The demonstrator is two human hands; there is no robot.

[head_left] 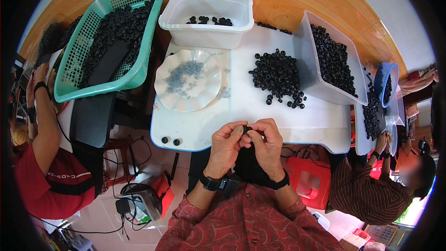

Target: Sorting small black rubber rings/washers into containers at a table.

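Between bare left hand (226, 144) and bare right hand (266, 144), observed small, round black piece (246, 129), pinched in both hands' fingertips, above near edge of white, blue-edged tabletop (236, 104).

One green basket (100, 90); one white tub (202, 36); one scalloped plate (210, 82) (black parts (278, 72) beyond counting)

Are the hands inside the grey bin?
No, the left hand and right hand meet at a small black part, away from the grey bin.
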